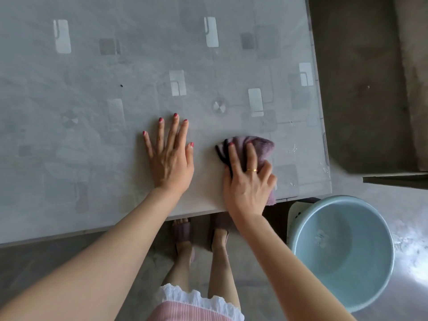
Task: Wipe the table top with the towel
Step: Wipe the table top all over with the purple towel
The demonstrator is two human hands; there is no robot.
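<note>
At the bottom centre of the frame a pink ribbed garment with a white frilled hem [201,300] shows, and just above it the person's two feet in mauve sandals [183,230] stand on the grey floor [58,262] beneath the bench edge.

To the lower right a pale blue bucket [379,281] stands on the floor, just beside the bench's near right corner. Its inside looks bare apart from a faint pale mark on the bottom; whether it holds any water cannot be told.

Both forearms reach up from the bottom corners onto the bench [92,135], a grey patterned top with pale and dark rectangles that fills the left and upper frame.

The right hand [247,181], wearing a gold ring, lies on the towel [261,147] right of centre, its fingers bent over the cloth and gripping it against the surface. The towel is purple with dark stripes at its left edge, bunched under the hand near the bench's near right corner; a fold of it hangs at the near edge.

The left hand [170,158] lies flat on the bench at frame centre, fingers straight and spread, holding nothing, just left of the towel and not touching it.

Small water droplets [294,148] glisten on the bench to the right of the towel. Beyond the bench's right edge, in the upper right, a darker grey step [361,89] shows.
</note>
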